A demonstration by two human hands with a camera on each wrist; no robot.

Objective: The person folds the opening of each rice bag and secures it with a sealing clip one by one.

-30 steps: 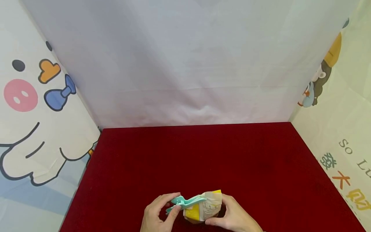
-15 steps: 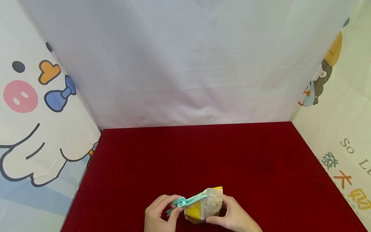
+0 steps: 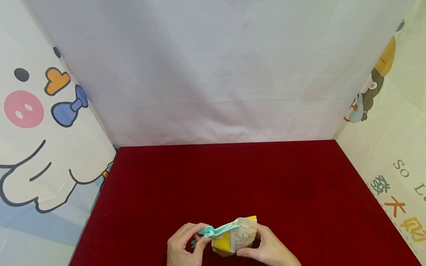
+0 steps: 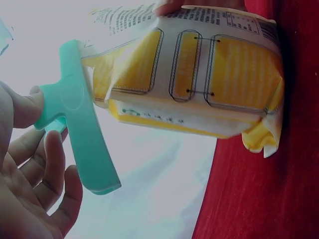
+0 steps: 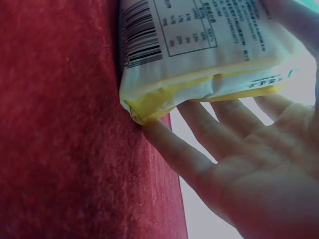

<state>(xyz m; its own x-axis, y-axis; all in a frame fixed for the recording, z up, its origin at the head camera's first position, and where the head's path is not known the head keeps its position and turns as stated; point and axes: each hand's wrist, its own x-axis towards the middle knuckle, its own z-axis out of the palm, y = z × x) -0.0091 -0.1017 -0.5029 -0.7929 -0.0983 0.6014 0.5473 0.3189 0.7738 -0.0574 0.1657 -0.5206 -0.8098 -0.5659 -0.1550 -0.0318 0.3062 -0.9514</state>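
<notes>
A turquoise bag clip (image 3: 217, 231) lies across the gathered top of a yellow-and-white food packet (image 3: 242, 236) low in the head view. My left hand (image 3: 185, 245) pinches the clip's short handles between thumb and fingers. In the left wrist view the long clip jaws (image 4: 94, 144) run across the packet's narrowed end. My right hand (image 3: 270, 246) holds the packet from the right side, thumb in front. The right wrist view shows several fingers (image 5: 174, 149) under the packet's yellow edge and a barcode on its white printed side (image 5: 184, 30). What is inside the packet is hidden.
A dark red cloth-covered table (image 3: 229, 177) spreads under and beyond the hands. A pale fabric backdrop (image 3: 219, 74) rises behind it. Cartoon-printed side sheets, one left (image 3: 33, 147) and one right (image 3: 382, 147), flank the table.
The left hand, clip and packet have shifted very slightly to the right. Both hands keep the same hold, and the clip stays across the packet's top.
</notes>
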